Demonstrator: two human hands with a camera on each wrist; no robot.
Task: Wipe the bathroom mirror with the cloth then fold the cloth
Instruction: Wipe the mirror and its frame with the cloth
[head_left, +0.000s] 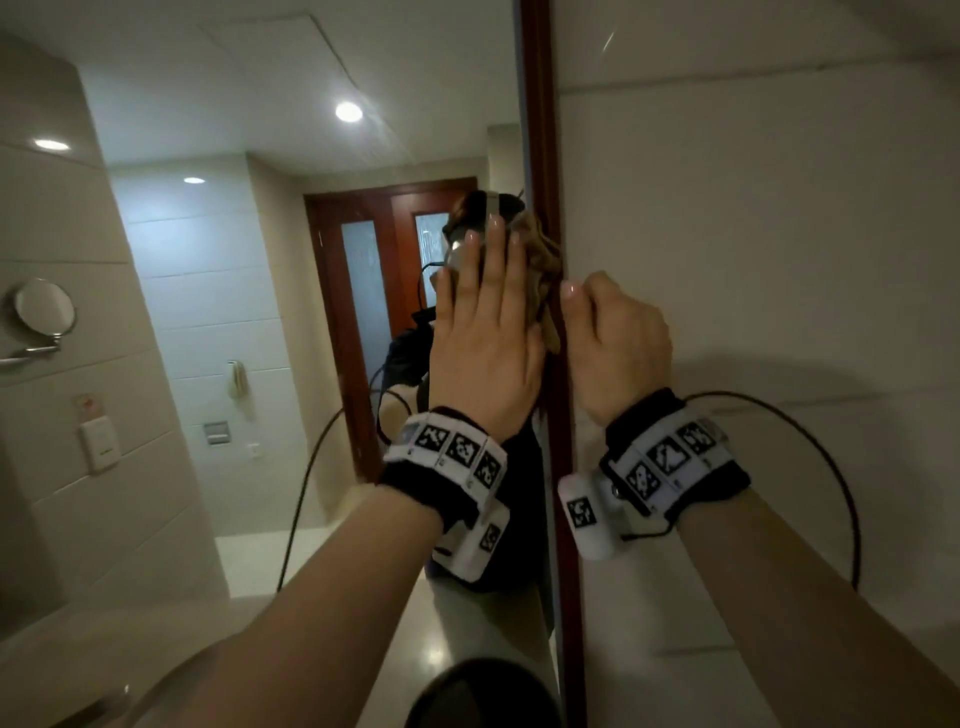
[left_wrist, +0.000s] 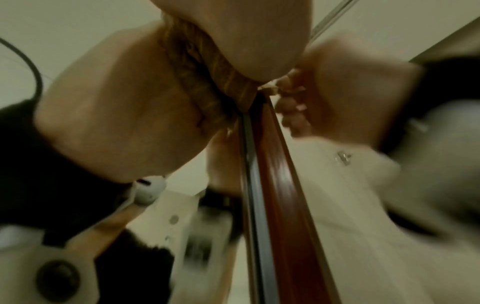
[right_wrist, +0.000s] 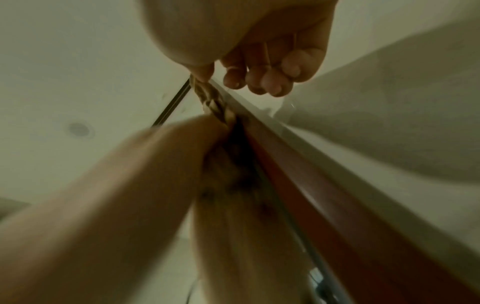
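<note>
By the frame (head_left: 545, 156), the cloth (head_left: 540, 270) is pressed flat-fingered by the left hand (head_left: 483, 332) and pinched by the right hand (head_left: 618, 338); wiping judged underway, folding left.

The mirror (head_left: 234, 312) carries the brown cloth (head_left: 545, 260), pressed to the glass under the flat left grip (head_left: 483, 338), against the red-brown frame (head_left: 540, 104). The right grip (head_left: 618, 343) thumbs its edge. Far below both grips lies a pale tabletop (head_left: 675, 696).

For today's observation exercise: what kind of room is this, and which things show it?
Most likely a bathroom: a large wall mirror in a wood frame, pale wall tiles, and a small round shaving mirror on an arm.
</note>
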